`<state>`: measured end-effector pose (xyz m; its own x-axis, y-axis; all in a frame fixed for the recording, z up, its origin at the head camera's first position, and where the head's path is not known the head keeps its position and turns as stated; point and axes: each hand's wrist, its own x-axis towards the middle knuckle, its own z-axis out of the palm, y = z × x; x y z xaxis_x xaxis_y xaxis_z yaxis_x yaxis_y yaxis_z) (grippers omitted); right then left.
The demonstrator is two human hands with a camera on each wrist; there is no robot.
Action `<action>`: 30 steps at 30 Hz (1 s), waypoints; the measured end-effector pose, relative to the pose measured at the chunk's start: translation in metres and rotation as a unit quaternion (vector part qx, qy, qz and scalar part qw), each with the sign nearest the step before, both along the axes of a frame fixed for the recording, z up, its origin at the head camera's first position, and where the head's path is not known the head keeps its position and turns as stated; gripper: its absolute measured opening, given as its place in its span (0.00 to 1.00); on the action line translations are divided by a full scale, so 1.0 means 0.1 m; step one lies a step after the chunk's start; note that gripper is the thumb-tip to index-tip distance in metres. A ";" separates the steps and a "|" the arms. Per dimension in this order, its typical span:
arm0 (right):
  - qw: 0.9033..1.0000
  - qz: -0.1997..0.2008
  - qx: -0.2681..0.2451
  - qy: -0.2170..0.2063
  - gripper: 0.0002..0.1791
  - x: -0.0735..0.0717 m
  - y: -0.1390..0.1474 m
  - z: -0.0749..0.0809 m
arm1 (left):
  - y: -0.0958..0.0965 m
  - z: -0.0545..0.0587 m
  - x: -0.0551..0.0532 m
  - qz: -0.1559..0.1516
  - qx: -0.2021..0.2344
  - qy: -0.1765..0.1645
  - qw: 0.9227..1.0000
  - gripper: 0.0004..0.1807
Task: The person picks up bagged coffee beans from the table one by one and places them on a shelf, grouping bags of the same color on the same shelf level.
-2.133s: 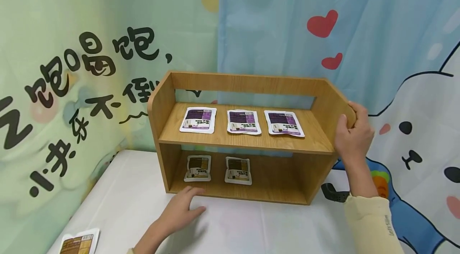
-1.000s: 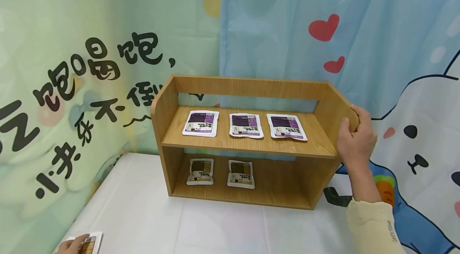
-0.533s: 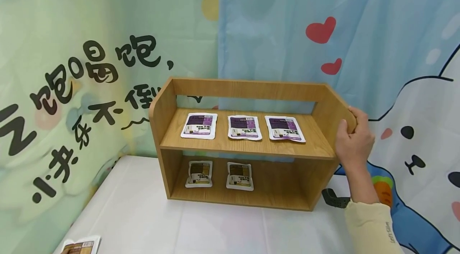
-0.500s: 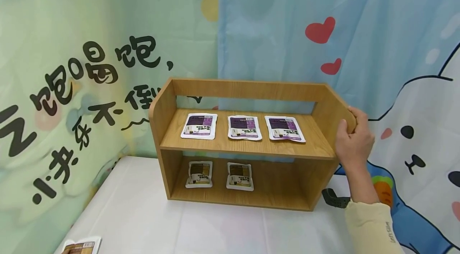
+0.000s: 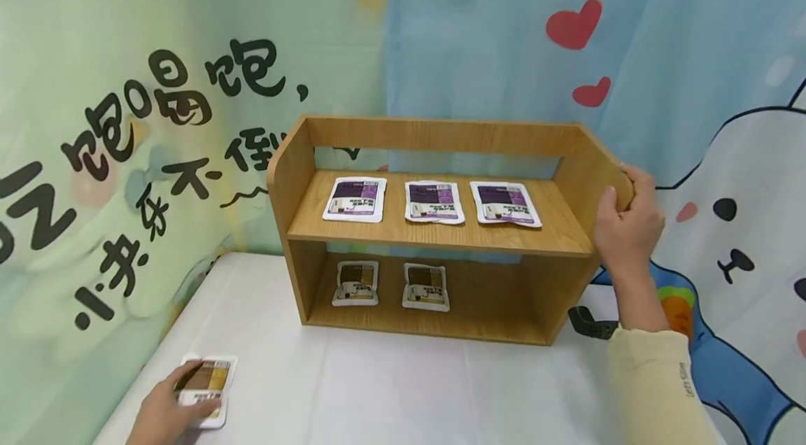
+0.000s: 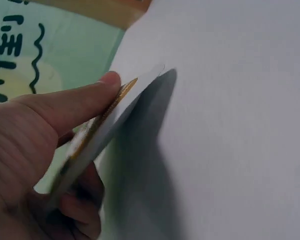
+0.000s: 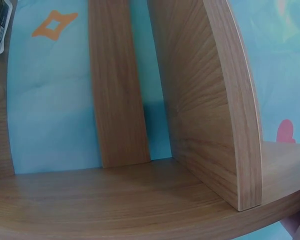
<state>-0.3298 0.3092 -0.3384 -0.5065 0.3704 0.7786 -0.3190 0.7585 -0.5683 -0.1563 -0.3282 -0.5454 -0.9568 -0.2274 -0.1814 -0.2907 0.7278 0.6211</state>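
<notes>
My left hand (image 5: 162, 411) pinches a flat white pouch with a brown and yellow label (image 5: 217, 382), thumb on one face and fingers on the other. In the left wrist view, the pouch (image 6: 122, 107) appears edge-on, tilted over the white tabletop and casting a shadow. My right hand (image 5: 630, 229) grips the upper right side panel of a two-tier wooden shelf (image 5: 441, 135). Three purple-labelled pouches (image 5: 434, 203) lie in a row on the upper board. Two brown-labelled pouches (image 5: 425, 287) rest on the lower board, left and centre.
The shelf stands on a white-covered table (image 5: 352, 389) near the back. Behind it hang a green and a blue printed curtain (image 5: 478, 32). A black object (image 5: 590, 325) lies beside the shelf's right end, partly behind my right forearm.
My left hand went from near the shelf's front to the brown-labelled pouch at lower left, grasped it and brought it up and rightward. My right hand keeps its hold on the shelf.
</notes>
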 end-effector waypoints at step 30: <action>0.999 0.015 -0.014 -0.026 0.22 0.03 0.03 0.03 | 1.71 -0.31 -0.69 -0.085 0.202 0.165 0.962 0.41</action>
